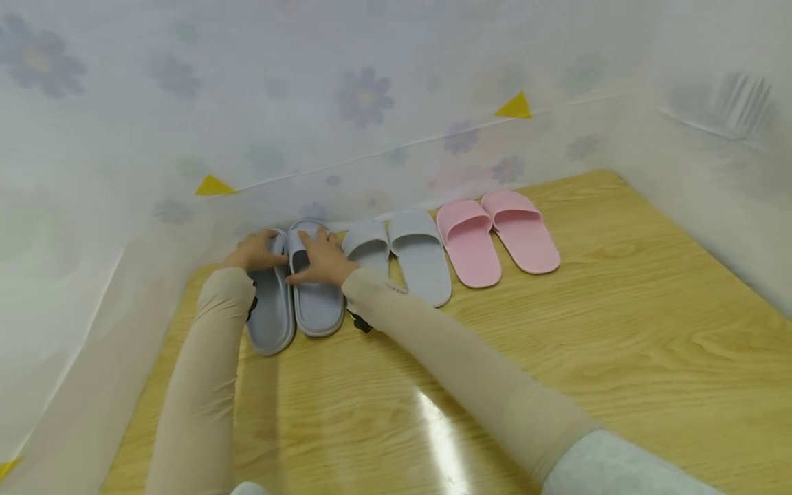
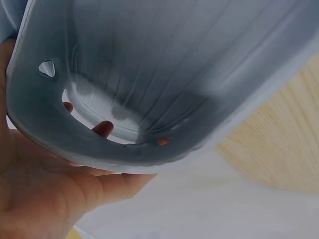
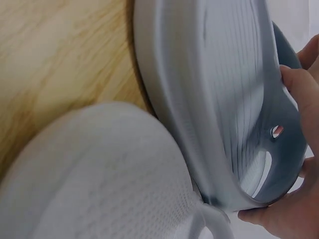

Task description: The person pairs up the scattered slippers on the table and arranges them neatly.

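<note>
A pair of blue-grey slippers stands at the left end of a row along the curtain. My left hand (image 1: 256, 251) grips the strap of the left slipper (image 1: 272, 317). In the left wrist view my left hand (image 2: 45, 189) curls round that strap (image 2: 99, 144), and fingertips show through its holes. My right hand (image 1: 323, 261) holds the strap of the right slipper (image 1: 317, 307). In the right wrist view the fingers (image 3: 295, 87) lie over that slipper (image 3: 219, 99), with the thumb under its front edge.
A light grey pair (image 1: 421, 265) and a pink pair (image 1: 468, 251) stand to the right in the same row; the light grey strap (image 3: 99, 174) lies beside my right hand. A floral curtain (image 1: 365, 96) bounds the wooden surface (image 1: 557, 344) at back and left.
</note>
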